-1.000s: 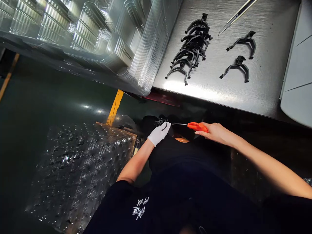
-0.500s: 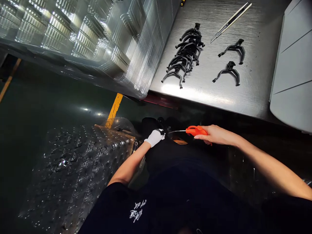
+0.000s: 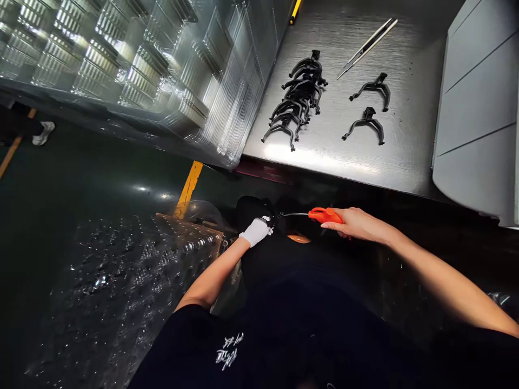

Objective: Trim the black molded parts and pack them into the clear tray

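Observation:
My right hand (image 3: pixel 359 224) is wrapped round an orange air blow gun (image 3: pixel 324 215), whose thin bent metal nozzle points left. White-gloved, my left hand (image 3: pixel 256 231) is closed on a small black part (image 3: pixel 266 221), most of it hidden by the fingers and the dark clothing behind. The nozzle tip ends just right of this part, seemingly a short gap away. On the metal table ahead lie a row of overlapping black curved brackets (image 3: pixel 300 97) and two separate ones, a farther bracket (image 3: pixel 377 89) and a nearer bracket (image 3: pixel 367 123).
A utility knife (image 3: pixel 367 48) lies on the metal table (image 3: pixel 336 154), with a yellow-handled tool (image 3: pixel 297 11) at its far edge. Stacked clear plastic trays (image 3: pixel 227 108) stand at left, a grey bin (image 3: pixel 478 108) at right. More clear trays (image 3: pixel 133 281) sit low left. A person's shoe (image 3: pixel 43 133) shows far left.
The view has shifted slightly, so the table items appear farther left. Both hands keep nearly the same place and grip. A person's shoe has come into view at far left.

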Action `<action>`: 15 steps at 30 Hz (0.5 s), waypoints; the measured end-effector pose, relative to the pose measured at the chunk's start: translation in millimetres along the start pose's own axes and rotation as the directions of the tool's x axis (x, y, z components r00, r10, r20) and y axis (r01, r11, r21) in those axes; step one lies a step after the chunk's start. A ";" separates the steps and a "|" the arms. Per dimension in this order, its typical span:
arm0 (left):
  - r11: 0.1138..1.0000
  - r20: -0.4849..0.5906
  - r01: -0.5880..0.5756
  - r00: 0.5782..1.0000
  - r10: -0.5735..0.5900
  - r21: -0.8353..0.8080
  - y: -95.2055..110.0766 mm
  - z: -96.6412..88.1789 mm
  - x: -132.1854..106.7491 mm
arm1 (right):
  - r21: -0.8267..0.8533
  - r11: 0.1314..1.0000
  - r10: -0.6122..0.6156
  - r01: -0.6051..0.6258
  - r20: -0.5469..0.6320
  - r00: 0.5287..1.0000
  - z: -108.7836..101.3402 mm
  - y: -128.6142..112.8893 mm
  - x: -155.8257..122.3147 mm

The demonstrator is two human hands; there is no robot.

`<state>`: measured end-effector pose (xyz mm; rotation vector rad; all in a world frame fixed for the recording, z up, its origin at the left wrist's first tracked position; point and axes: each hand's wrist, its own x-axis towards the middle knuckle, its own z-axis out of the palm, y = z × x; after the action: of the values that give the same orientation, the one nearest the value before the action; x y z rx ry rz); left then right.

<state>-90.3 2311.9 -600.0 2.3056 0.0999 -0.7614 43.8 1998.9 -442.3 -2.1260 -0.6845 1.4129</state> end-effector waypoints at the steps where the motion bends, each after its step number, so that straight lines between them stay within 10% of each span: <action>1: 1.000 0.014 0.017 1.000 -0.017 -0.013 0.1 1.7 2.6 | -0.007 1.000 0.010 -0.010 -0.017 1.000 0.3 -0.6 0.0; 15: 0.874 0.062 0.116 0.993 -0.098 -0.471 35.5 -0.1 25.7 | 0.007 0.987 0.161 -0.162 -0.194 0.968 -4.9 28.3 -17.4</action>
<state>-59.4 2281.7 -592.9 1.8272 0.3615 -0.7380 46.3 1965.7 -446.9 -2.3330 -0.4517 1.2607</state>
